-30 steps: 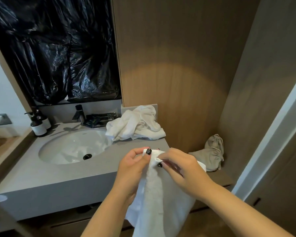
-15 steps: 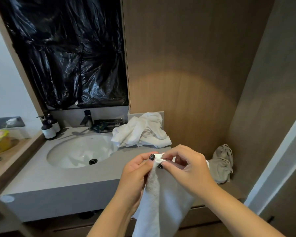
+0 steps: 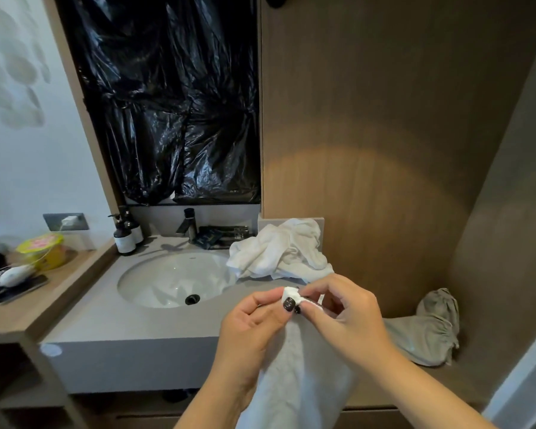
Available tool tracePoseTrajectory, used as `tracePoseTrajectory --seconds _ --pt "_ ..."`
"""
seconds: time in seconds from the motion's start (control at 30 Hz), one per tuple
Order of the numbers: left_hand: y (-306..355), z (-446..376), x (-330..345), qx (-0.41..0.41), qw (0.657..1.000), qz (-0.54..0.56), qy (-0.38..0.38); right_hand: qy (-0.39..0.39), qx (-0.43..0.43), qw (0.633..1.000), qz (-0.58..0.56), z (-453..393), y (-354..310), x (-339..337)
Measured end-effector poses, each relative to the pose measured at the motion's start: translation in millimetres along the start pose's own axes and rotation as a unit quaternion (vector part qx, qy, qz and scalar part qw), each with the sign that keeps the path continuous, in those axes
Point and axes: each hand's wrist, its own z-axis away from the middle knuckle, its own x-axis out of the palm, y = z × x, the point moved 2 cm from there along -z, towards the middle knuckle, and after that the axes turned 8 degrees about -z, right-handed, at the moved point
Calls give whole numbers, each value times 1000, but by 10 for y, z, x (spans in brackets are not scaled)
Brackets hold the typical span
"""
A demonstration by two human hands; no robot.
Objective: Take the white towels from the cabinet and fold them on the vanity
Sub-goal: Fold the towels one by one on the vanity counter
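A soft white towel (image 3: 304,376) is pinched at 1 corner by the left hand (image 3: 254,323) and right hand (image 3: 344,317). It hangs in limp folds. More crumpled towels (image 3: 279,252) are heaped on the smooth grey surface (image 3: 130,323).

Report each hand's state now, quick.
Left hand: pinching the top edge of the white towel.
Right hand: pinching the same edge beside it.

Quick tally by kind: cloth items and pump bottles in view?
White towels: 2 — one hanging, pinched by left hand and right hand; one crumpled pile on the vanity
Grey cloth bag: 1
Dark pump bottles: 2
Total: 5
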Motion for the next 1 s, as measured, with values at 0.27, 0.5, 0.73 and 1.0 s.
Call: tracePoseTrajectory --seconds 0.27,0.5,0.73,1.0 --pt "-38 -106 -188 -9 998 21 50 -147 129 980 31 -59 143 10" --pt "-2 -208 -383 22 997 -14 75 -299 71 910 279 41 286 -288" --pt "-63 -261 -470 51 993 -16 108 -154 -118 906 375 -44 101 -468" --pt "-27 -224 -332 61 997 -46 14 -47 -193 891 409 -35 71 -583"
